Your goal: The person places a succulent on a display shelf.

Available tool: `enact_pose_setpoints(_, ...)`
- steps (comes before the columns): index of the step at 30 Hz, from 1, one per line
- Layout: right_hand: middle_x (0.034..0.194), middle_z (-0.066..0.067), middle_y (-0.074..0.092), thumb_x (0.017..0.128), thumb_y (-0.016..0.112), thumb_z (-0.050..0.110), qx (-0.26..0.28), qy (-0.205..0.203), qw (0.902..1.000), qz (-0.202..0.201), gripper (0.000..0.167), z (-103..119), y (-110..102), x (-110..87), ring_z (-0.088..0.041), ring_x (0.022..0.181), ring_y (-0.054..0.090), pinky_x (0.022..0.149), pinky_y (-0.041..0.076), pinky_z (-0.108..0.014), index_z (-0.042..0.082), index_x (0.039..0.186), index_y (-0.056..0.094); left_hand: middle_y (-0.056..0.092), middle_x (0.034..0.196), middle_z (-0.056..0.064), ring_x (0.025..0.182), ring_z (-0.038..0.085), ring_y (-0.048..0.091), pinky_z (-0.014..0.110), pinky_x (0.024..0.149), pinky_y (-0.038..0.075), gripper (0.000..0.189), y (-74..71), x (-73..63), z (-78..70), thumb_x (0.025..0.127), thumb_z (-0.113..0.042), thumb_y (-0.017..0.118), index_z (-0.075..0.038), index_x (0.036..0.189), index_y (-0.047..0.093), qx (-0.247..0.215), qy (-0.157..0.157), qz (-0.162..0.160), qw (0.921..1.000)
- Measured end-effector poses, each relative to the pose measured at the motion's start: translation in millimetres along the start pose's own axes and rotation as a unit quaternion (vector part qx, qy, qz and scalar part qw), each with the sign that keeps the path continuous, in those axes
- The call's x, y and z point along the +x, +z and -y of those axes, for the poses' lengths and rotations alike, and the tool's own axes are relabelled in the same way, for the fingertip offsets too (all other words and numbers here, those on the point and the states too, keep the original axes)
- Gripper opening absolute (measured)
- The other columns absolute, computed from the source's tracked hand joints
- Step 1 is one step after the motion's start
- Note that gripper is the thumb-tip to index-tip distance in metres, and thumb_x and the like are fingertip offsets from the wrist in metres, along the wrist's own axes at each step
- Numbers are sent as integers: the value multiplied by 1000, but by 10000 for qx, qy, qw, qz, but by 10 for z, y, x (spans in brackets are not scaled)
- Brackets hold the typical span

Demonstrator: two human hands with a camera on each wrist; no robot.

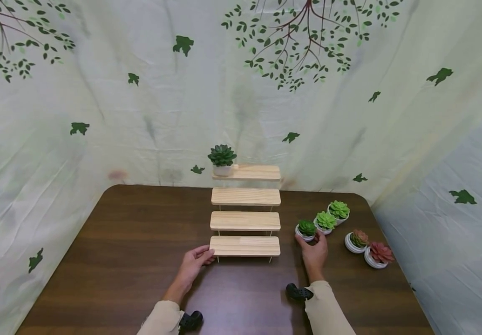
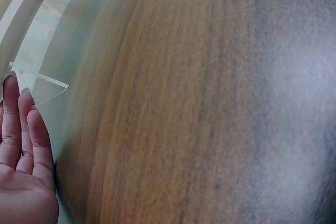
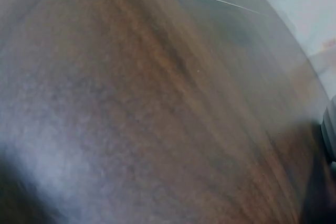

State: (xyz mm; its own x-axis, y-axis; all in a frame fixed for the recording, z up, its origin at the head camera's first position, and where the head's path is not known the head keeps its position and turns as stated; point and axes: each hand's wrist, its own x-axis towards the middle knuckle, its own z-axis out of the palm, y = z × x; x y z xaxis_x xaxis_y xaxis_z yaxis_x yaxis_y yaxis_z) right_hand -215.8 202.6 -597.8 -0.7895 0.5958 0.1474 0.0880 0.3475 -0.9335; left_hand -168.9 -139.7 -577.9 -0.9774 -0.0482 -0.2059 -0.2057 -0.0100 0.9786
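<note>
Two hands work well apart over the dark wooden table (image 1: 152,223). Any lettering on the black wrist device (image 1: 299,291) at the lower right of centre is too small to read. In the head view, the right hand (image 1: 314,258) grips the small dark green succulent (image 1: 306,229) by its white pot, right of centre; whether that pot touches the table cannot be told. The left hand (image 1: 194,264) touches the left end of the lowest board of the four-tier wooden stand (image 1: 245,221), in the middle of the frame; whether it pinches the board is unclear. The left wrist view adds three straight fingers (image 2: 39,135) at the left edge, near a thin angular leg (image 2: 52,81). The right wrist view shows only a ribbed sliver of pot at its right edge, the hand itself out of frame. The head view alone shows a larger succulent (image 1: 222,158) at the stand's top left, two bright green succulents (image 1: 325,220) behind the gripped one, and two reddish succulents (image 1: 380,253) farther right.
</note>
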Motion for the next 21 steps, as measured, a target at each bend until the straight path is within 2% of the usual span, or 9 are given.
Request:
enact_pose_setpoints(6, 111, -26, 59, 70, 84, 11, -131, -1, 9999, 41, 59, 5, -16, -1, -38, 104, 55, 90, 40, -46, -6, 119, 55, 69, 89, 11, 76, 16, 63, 25, 70, 52, 37, 13, -2, -15, 92, -12, 66, 15, 115, 59, 55, 24, -17, 10000)
enact_pose_setpoints(14, 114, -26, 59, 73, 83, 13, -75, 280, 9992, 283, 62, -4, -41, -22, -36, 106, 55, 89, 42, -44, -5, 125, 54, 69, 91, 11, 78, 16, 62, 25, 71, 52, 38, 4, -22, -43, 93, -13, 65, 15, 117, 58, 106, -61, 13, 9999)
enact_pose_setpoints(21, 120, -25, 57, 77, 81, 16, 12, 441, 9982, 411, 65, 19, -79, -24, -36, 110, 54, 90, 43, -46, -4, 130, 51, 69, 89, 17, 76, 21, 63, 29, 71, 52, 31, 34, -122, -238, 92, -2, 61, 20, 114, 56, -110, -14, 129, 9999)
